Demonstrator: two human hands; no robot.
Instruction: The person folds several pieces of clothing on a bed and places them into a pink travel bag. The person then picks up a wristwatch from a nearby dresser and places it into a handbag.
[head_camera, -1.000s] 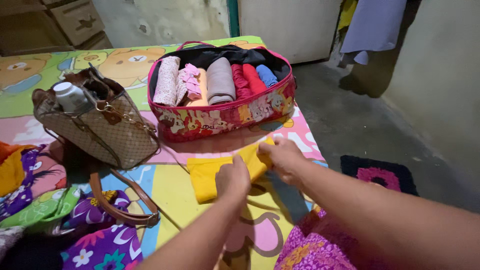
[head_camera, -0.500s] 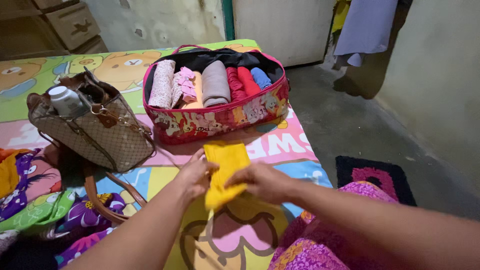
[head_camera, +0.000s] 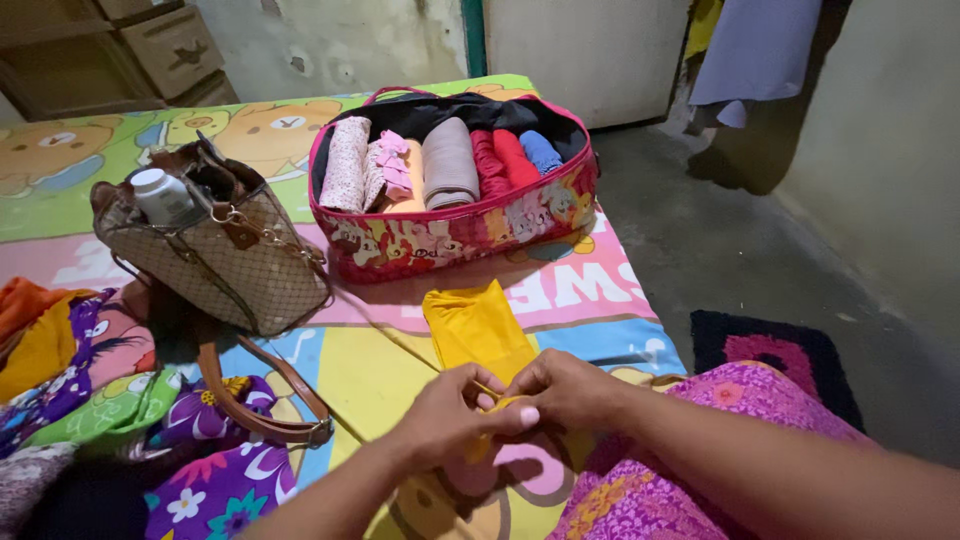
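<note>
Together, the left hand (head_camera: 447, 408) and right hand (head_camera: 566, 388) pinch the near end of a yellow cloth (head_camera: 477, 326) on the mat (head_camera: 380, 365). Beyond lies an open bag (head_camera: 455, 235) of rolled clothes, near the mat's far edge.

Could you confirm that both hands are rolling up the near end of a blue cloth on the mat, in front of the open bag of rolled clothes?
Not quite: the cloth is yellow, not blue. The head view shows the left hand and the right hand gripping its near end on the mat, in front of the open bag of rolled clothes.

Both hands (head_camera: 505, 405) pinching yellow cloth (head_camera: 478, 328) near floral suitcase (head_camera: 455, 235)
</note>
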